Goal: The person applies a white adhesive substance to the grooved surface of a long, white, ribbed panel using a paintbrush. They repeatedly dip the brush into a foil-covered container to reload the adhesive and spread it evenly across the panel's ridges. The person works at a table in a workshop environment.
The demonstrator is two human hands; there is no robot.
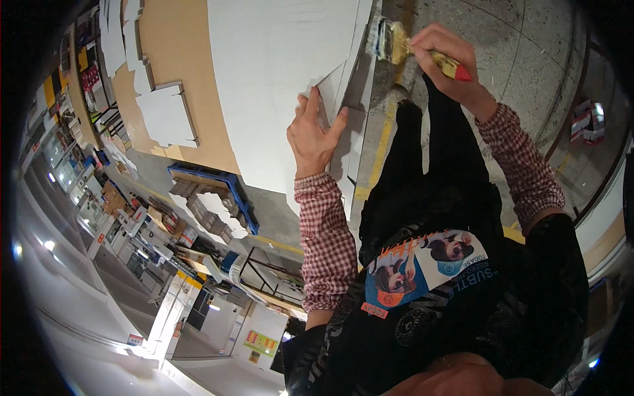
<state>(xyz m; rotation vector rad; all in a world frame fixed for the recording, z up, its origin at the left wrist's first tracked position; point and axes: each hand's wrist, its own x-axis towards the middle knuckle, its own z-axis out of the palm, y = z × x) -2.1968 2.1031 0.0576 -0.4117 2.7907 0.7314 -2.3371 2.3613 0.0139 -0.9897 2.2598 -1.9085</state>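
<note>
My right hand [450,58] is closed around the yellow handle of a wide paintbrush [398,43]. The handle has a red end, and the pale, smeared bristles point left, close to the edge of a large white sheet [267,63]. On that sheet's right edge rests my left hand [313,137], fingers spread and nothing gripped in them. Beside its fingertips a folded grey-white flap [352,125] runs along the edge. Whether the bristles touch the sheet cannot be made out.
Left of the sheet, brown board [177,39] carries cut white cardboard pieces [165,119]. Beyond stands a blue-framed pallet [241,195] with stacked cardboard. Concrete floor [502,33] with a yellow line lies to the right, where a small carton [588,122] sits.
</note>
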